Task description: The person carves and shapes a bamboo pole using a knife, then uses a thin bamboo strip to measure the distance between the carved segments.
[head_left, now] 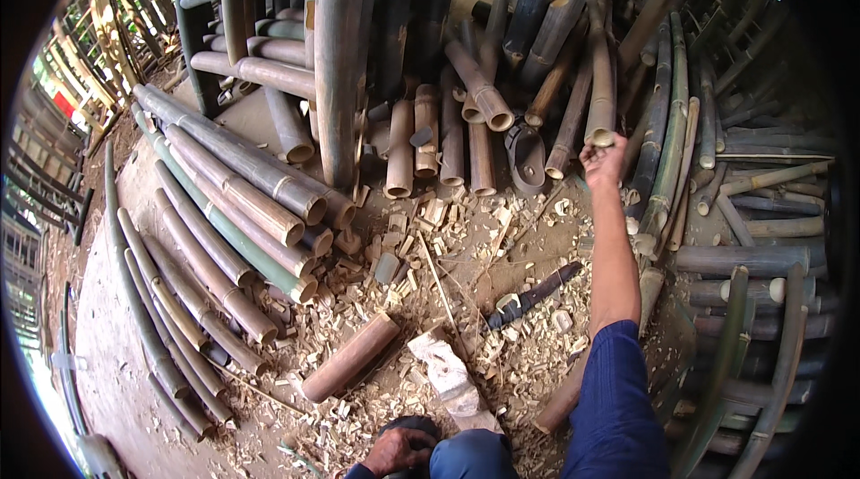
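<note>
We reach our right hand (pixel 602 159) far forward, arm straight, and its fingers are curled tight around the cut end of a bamboo pole (pixel 600 85) that leans among the standing stack ahead. Our left hand (pixel 397 450) rests low by our knee, fingers loosely bent on a dark rounded thing we cannot make out; whether it grips we cannot tell. On the dirt floor (pixel 116 371), strewn with pale chips, a short brown bamboo piece (pixel 351 357) lies just ahead of the left hand, a whitish chopping block (pixel 445 373) beside it. A dark-bladed knife (pixel 533 294) lies between the block and our right arm. Longer poles (pixel 224 210) lie bundled at our left.
</note>
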Available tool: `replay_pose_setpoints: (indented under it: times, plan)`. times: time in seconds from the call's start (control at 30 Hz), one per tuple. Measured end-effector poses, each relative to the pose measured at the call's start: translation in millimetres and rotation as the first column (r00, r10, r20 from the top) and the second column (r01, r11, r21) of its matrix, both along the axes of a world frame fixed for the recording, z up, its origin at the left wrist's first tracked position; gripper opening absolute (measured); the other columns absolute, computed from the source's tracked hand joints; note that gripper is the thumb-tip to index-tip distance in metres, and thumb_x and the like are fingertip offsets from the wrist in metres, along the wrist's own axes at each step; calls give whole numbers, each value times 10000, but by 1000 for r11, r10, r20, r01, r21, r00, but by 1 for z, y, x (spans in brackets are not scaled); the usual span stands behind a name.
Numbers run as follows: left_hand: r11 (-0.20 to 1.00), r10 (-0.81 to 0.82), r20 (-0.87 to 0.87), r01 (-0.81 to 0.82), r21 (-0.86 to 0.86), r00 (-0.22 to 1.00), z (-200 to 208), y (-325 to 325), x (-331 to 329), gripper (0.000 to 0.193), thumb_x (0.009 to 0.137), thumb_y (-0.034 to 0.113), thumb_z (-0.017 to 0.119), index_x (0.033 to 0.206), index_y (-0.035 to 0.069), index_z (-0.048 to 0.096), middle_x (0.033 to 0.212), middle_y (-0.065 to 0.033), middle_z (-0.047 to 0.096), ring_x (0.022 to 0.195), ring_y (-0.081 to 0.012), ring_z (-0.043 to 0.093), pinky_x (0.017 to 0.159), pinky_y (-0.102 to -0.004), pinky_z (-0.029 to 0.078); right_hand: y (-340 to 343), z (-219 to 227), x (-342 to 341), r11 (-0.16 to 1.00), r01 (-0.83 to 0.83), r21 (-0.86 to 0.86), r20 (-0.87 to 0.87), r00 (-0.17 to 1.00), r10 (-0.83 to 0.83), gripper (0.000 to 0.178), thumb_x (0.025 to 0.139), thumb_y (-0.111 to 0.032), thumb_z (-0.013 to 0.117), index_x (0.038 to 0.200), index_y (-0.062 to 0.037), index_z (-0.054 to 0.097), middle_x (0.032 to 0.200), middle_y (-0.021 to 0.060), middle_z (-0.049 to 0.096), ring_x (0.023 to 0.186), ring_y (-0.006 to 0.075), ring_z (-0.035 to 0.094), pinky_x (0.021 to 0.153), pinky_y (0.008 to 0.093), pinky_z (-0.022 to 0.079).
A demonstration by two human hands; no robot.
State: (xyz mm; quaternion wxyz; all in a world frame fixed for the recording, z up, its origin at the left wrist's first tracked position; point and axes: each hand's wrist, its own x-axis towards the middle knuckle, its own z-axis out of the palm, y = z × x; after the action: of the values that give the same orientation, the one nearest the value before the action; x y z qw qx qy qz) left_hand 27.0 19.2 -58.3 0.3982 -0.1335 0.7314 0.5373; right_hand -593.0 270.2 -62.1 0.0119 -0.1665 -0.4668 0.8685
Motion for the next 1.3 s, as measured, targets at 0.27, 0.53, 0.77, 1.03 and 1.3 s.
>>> replay_pose_setpoints:
  times: [0.27,0.53,0.77,1.03,1.3]
  plan:
    - [998,46,65,-49,47,997,0,1,-4,308,873,292,770,1135,132,775,837,-98,767,701,-169,734,731,-319,588,26,-9,-8,999,-18,-40,38,999,19,478,891,-467,694,1063,-29,614,876,111,658,741,213,623,713,391,574]
    - [996,-2,115,-7,84,993,0,8,-13,279,871,243,771,1118,113,778,844,-92,766,698,-160,730,716,-303,590,12,-67,-13,386,71,920,-154,970,188,536,939,-447,683,1317,-71,627,1059,77,741,961,303,685,879,431,540]
    - [992,93,106,-101,72,990,3,-3,-2,261,879,240,767,1098,98,781,843,-84,758,705,-144,714,715,-300,585,-72,-64,30,127,-120,985,123,992,-15,708,808,-425,814,1235,60,523,1242,293,640,1125,421,654,956,481,515]
    - [996,50,104,-58,74,993,2,-2,-3,273,890,251,769,1114,96,780,876,-82,766,738,-161,731,736,-300,594,-70,-49,40,223,-38,974,62,993,-102,824,709,-366,837,1295,-9,381,1226,284,634,1114,429,653,960,454,538]
    - [996,34,70,-40,77,997,5,-1,-7,261,899,244,764,1114,97,782,893,-79,767,717,-150,727,725,-301,594,-66,-1,57,153,-51,987,67,992,-104,843,700,-373,860,1265,5,361,1130,301,668,1038,466,673,908,520,537]
